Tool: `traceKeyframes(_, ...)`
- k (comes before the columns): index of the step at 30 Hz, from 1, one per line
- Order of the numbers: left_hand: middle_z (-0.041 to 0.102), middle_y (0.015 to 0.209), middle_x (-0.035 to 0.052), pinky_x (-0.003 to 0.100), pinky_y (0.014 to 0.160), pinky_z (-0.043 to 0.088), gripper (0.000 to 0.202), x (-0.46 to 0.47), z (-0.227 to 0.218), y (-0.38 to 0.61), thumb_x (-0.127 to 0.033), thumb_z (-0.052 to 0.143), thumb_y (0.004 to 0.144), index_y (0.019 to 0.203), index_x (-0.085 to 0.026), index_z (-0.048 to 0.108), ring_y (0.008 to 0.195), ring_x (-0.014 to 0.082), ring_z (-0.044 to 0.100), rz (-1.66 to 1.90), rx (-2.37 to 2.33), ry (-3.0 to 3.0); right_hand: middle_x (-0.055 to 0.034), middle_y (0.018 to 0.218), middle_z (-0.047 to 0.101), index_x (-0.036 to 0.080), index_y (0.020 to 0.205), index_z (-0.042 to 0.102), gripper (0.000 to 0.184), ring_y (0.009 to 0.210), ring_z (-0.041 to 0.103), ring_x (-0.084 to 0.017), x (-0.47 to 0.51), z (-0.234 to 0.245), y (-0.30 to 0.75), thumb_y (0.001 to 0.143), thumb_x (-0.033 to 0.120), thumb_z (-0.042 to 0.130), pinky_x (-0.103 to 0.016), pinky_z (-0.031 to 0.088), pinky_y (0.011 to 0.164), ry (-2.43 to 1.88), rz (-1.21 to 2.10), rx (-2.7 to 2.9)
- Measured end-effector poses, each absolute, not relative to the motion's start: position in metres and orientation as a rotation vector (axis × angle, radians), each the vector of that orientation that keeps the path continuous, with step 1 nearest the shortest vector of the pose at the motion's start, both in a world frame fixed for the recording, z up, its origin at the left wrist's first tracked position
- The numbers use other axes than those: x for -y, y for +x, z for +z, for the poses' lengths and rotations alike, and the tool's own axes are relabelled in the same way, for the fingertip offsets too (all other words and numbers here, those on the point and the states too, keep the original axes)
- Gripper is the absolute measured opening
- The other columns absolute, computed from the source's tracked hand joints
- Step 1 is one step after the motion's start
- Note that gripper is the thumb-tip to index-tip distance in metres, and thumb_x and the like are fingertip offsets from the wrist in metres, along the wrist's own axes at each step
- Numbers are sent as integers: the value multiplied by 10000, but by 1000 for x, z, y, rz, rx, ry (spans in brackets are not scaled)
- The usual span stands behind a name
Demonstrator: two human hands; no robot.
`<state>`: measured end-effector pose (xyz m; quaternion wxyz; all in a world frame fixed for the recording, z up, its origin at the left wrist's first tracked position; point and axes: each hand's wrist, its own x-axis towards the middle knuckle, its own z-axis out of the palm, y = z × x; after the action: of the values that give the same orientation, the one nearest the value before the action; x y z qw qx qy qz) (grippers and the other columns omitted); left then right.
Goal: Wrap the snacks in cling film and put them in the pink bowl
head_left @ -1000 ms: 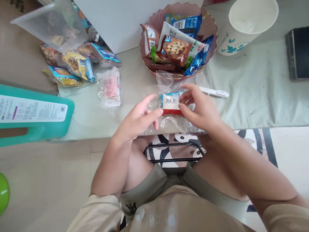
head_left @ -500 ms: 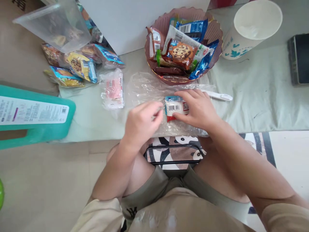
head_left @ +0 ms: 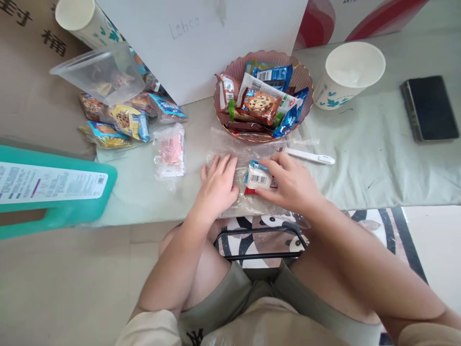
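My right hand (head_left: 294, 185) is closed on a small snack packet (head_left: 258, 179) with blue and red ends and a barcode on its white middle, thumb on the near edge and fingers on the far one. Beneath the packet lies a clear plastic bag (head_left: 248, 207), spread on the cloth. To the left, my left hand (head_left: 218, 188) rests palm down on the bag with its fingers stretched, holding nothing. A slim white tool (head_left: 313, 156) lies just beyond my right hand. Left of the bag is a pink packet (head_left: 171, 150) in clear wrapping.
A pinkish scalloped bowl (head_left: 220, 117) of wrapped snacks stands behind the bag. Paper cups (head_left: 329, 96), a phone (head_left: 432, 109), a clear plastic tub (head_left: 115, 72), cookie packets (head_left: 129, 122) and a teal jug (head_left: 108, 180) surround the workspace. A white box (head_left: 201, 53) stands behind.
My left hand has opened from a raised curl and come down flat on the bag. My right hand keeps its grip on the packet. The camera view has shifted, showing more of the table's far side.
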<state>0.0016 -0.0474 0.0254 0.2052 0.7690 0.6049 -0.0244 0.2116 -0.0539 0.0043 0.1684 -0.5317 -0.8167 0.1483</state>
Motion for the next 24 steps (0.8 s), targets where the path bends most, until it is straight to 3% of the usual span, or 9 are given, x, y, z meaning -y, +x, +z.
traceKeyframes(4, 351, 1716, 181, 757, 1238, 295, 719, 48, 25, 7, -143, 491, 888, 1603, -154, 417, 1608, 444, 284, -117, -1738, 2170, -191, 1314, 598, 175, 1316, 638, 564, 1032, 651, -313, 55, -1, 216, 839, 461, 727, -461, 579, 839, -1440, 486, 2274)
traceKeyframes(10, 312, 1713, 253, 775, 1213, 298, 720, 53, 21, 12, -180, 519, 898, 1610, -158, 413, 1600, 471, 289, -171, -1844, 2190, -198, 1245, 630, 144, 1369, 577, 634, 1100, 640, -355, 57, -2, 214, 828, 433, 736, -511, 562, 947, -1468, 438, 2240)
traceKeyframes(13, 286, 1725, 251, 758, 1220, 292, 723, 53, 21, 13, -200, 520, 906, 1620, -168, 407, 1609, 469, 265, -216, -1854, 2175, -183, 1156, 648, 126, 1362, 572, 637, 1049, 654, -359, 60, 5, 213, 824, 424, 739, -484, 562, 890, -1538, 455, 2283)
traceKeyframes(18, 284, 1732, 231, 732, 1241, 266, 699, 54, 24, 15, -229, 508, 930, 1622, -192, 416, 1615, 450, 264, -242, -1870, 2178, -155, 1075, 697, 161, 1128, 639, 391, 927, 702, -322, 67, 13, 214, 870, 452, 681, -376, 509, 684, -1601, 558, 2388)
traceKeyframes(21, 272, 1737, 229, 728, 1242, 264, 695, 55, 26, 17, -264, 514, 946, 1630, -195, 405, 1618, 448, 254, -254, -1891, 2154, -120, 1011, 743, 185, 1121, 628, 367, 845, 720, -298, 69, 16, 220, 872, 451, 675, -348, 466, 620, -1531, 593, 2350)
traceKeyframes(24, 279, 1729, 248, 740, 1243, 240, 704, 54, 27, 21, -408, 532, 978, 1632, -182, 400, 1619, 464, 237, -245, -1902, 2108, -72, 921, 747, 211, 1130, 614, 404, 760, 709, -256, 68, 25, 229, 829, 446, 746, -336, 479, 615, -1413, 555, 2157)
